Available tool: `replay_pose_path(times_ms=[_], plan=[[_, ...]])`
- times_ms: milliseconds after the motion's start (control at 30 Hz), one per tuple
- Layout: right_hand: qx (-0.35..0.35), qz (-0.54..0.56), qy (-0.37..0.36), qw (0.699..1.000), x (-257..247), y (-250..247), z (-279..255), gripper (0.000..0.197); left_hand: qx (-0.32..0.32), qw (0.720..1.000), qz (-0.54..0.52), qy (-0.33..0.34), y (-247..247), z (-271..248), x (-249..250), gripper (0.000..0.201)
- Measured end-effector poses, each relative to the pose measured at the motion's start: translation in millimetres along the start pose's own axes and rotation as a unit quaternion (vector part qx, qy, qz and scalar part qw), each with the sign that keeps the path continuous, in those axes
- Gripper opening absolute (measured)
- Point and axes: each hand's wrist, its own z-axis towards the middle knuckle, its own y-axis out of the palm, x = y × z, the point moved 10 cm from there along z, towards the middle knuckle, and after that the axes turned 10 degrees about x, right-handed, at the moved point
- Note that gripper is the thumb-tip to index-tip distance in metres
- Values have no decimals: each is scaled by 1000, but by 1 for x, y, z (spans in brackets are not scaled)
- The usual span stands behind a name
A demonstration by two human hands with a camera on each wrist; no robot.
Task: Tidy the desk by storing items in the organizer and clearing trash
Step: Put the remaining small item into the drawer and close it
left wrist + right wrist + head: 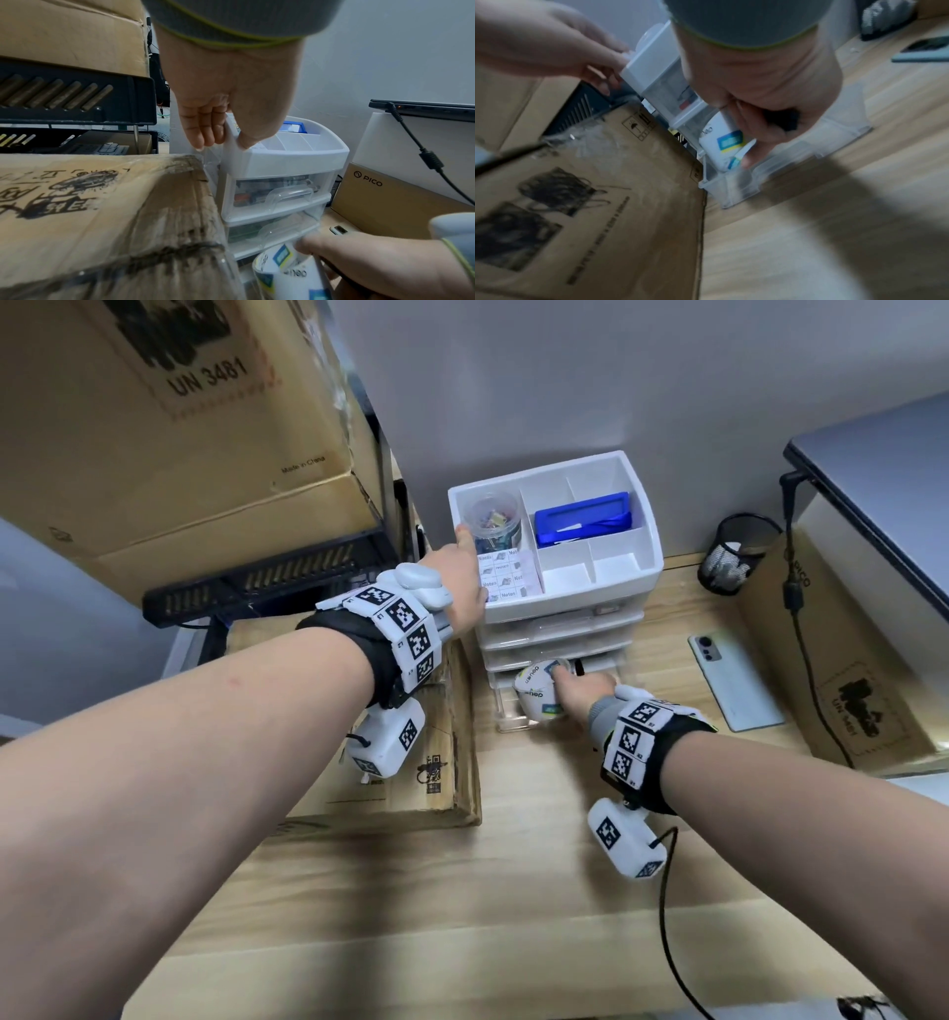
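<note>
A white drawer organizer (601,603) stands against the wall. My left hand (462,557) grips its top left rim (270,160), thumb on the rim and fingers down the outer side. The clear bottom drawer (506,724) is pulled out. My right hand (570,683) holds a white tape roll with blue labels (534,698) in that drawer (808,146); the same roll (721,142) lies under my fingers, and a small black thing (785,120) sits in the palm. The top tray holds a clear cup of clips (493,513), a blue box (583,518) and sticky notes (508,577).
A flat cardboard box (411,788) lies close against the organizer's left side. To the right on the wooden desk are a phone (734,680), a black mesh cup (734,554), a PICO carton (847,670) and a laptop (883,469) with a black cable (793,603).
</note>
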Motion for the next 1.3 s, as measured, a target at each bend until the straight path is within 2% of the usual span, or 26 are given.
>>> replay_pose_path(times_ms=[133,300,467,633,900,1033,1233,1300], plan=[[-68,-66,25,995,3,24,0,50,-1,1000,-5,6,3,1,-3,78],[-45,-110,-23,993,-6,26,7,53,17,1000,-7,13,2,0,-2,77],[-81,-40,15,996,-6,43,12,55,19,1000,-18,15,6,0,-3,79],[-108,-40,48,992,-3,35,0,29,12,1000,-21,16,5,0,-3,76],[-121,-10,57,991,-3,36,-5,30,3,1000,-13,11,2,-2,-3,79],[-130,-14,70,989,-1,26,-10,22,5,1000,-12,5,1,-3,-2,78],[-108,16,46,993,-4,12,9,23,6,1000,-13,1,2,-4,-2,78],[-134,-3,13,991,-10,17,13,29,7,1000,-13,3,2,-4,-2,78]])
